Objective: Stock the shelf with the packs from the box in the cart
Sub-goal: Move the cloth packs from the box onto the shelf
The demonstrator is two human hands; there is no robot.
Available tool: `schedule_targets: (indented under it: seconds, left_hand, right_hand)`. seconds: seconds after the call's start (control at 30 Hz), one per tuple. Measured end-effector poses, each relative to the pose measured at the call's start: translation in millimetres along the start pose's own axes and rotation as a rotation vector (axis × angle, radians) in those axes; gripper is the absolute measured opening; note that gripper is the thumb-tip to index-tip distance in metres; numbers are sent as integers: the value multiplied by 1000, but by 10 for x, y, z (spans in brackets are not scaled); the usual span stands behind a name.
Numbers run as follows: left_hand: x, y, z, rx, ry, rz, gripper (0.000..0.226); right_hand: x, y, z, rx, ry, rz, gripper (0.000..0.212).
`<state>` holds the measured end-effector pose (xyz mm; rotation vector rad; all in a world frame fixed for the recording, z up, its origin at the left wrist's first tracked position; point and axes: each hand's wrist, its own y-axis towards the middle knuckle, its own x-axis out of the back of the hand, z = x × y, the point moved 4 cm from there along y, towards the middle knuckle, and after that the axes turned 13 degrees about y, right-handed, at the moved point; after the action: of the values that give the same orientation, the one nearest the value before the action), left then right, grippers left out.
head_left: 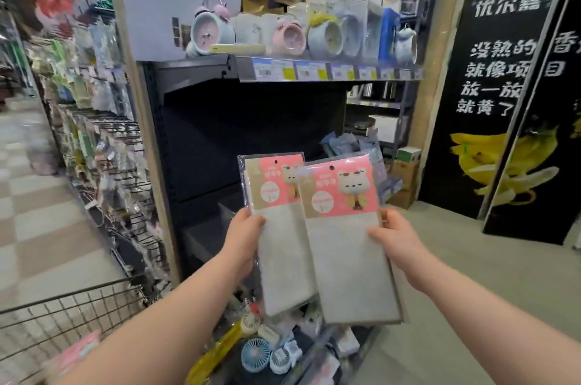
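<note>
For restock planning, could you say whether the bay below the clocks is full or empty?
Mostly empty: bay shows bare black panel, only blue packs at right.

Dark shelving unit [251, 120], tall, straight ahead. Carries on its upper shelf [243, 68] a row of alarm clocks [290, 37], pink and pale blue, some in clear boxes; bears price labels [309, 71] along that front edge. Holds small fans [255, 353] and a yellow pack [217, 350] on the lowest level. On the grey floor [471, 259] to the right, cardboard boxes [404, 175] stacked just beside the unit's end.
</note>
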<state>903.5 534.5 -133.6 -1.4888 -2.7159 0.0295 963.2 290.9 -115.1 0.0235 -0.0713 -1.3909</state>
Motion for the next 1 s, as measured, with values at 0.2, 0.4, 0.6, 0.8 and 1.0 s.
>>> schedule_targets:
  seconds: [0.2,0.4,0.6,0.8,1.0]
  left_hand:
    - [-183,608,-79,-15,36,-34,28]
    - [-208,1349,-1,39,2,-110,22]
    - [-38,1909,140,73,-44,-152,28]
    - [86,2137,238,99,29,-216,31]
    - [105,2182,252,104,103,-376,32]
  right_hand:
    - [40,538,-28,0,19,23,24]
    - [-48,1341,71,51,7,60,23]
    - [-425,1938,32,20,46,169,23]
    - [-870,2404,-24,-2,27,350,20]
    - [-1207,2742,-40,-47,61,523,20]
